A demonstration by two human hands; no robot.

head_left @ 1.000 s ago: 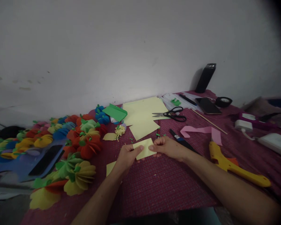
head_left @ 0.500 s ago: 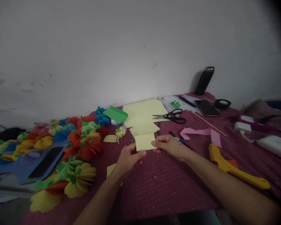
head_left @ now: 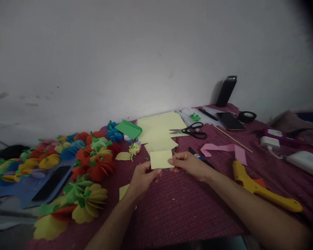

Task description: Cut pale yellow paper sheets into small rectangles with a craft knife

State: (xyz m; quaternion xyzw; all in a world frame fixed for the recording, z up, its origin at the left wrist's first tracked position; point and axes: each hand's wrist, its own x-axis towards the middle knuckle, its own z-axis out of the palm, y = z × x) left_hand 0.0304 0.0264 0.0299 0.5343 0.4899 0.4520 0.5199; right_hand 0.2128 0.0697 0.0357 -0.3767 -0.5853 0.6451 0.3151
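Note:
A small pale yellow rectangular sheet (head_left: 161, 159), which looks like paper or felt, is held up between my two hands above the cloth. My left hand (head_left: 145, 176) pinches its lower left side, the thumb lying along the bottom edge. At the right edge, my right hand (head_left: 187, 164) grips the sheet between thumb and fingers. Behind it lie larger pale yellow sheets (head_left: 159, 125), with black-handled scissors (head_left: 190, 130) resting open-bladed on their right edge. Another pale yellow piece (head_left: 123, 191) lies partly hidden by my left forearm.
Several colourful petalled, pumpkin-like pieces (head_left: 100, 168) crowd the left side. A yellow glue gun (head_left: 263, 191), pink strip (head_left: 221, 147), wooden stick (head_left: 233, 139), phone (head_left: 231, 121) and black tape roll (head_left: 247, 116) lie right. A black bottle (head_left: 226, 91) stands near the wall.
Both hands keep their hold on the small yellow sheet, with hardly any movement. The whole view has shifted very slightly.

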